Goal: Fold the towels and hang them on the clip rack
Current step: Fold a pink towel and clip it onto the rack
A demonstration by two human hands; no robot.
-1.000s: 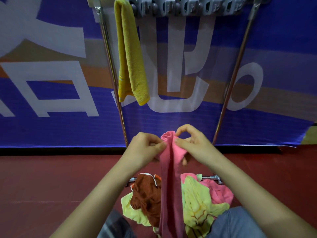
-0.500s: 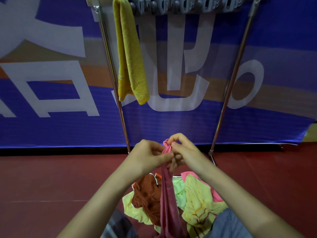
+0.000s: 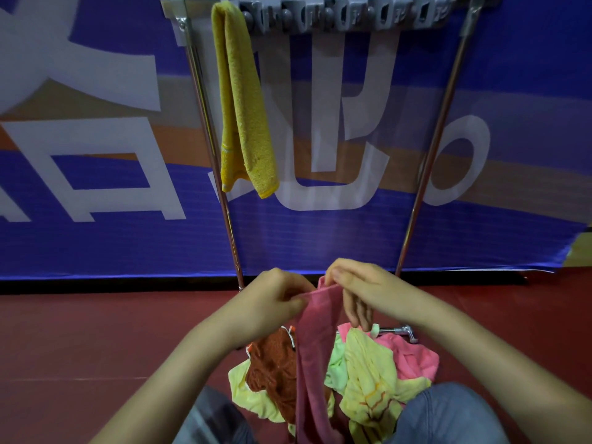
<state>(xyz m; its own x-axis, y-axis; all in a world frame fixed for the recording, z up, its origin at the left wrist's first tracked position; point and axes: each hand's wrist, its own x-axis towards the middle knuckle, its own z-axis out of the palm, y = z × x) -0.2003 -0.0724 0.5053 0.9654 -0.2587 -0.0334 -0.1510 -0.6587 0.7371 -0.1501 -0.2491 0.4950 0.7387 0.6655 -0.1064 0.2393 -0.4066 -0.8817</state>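
Pink towel (image 3: 315,350) hangs in a long narrow drape right at centre, its top edge pinched between both hands low in front of the rack, its lower end running out of view at the bottom edge. Left hand (image 3: 272,302) is curled, fingertips pressed onto the cloth's top corner; right hand (image 3: 362,288) comes over from above, thumb and forefinger nipping the same edge, the other fingers dangling loose behind the fabric. Both forearms angle in from the lower corners. Underneath lies the pile of towels (image 3: 368,376), rust, pale yellow, green and pink, partly hidden by the drape and the person's knees. Up top, the clip rack (image 3: 346,17) runs between two metal poles, cut off by the upper edge; a yellow towel (image 3: 245,104) hangs folded at its left end, the clips to its right all free. Red floor (image 3: 96,341) lies open on both sides.
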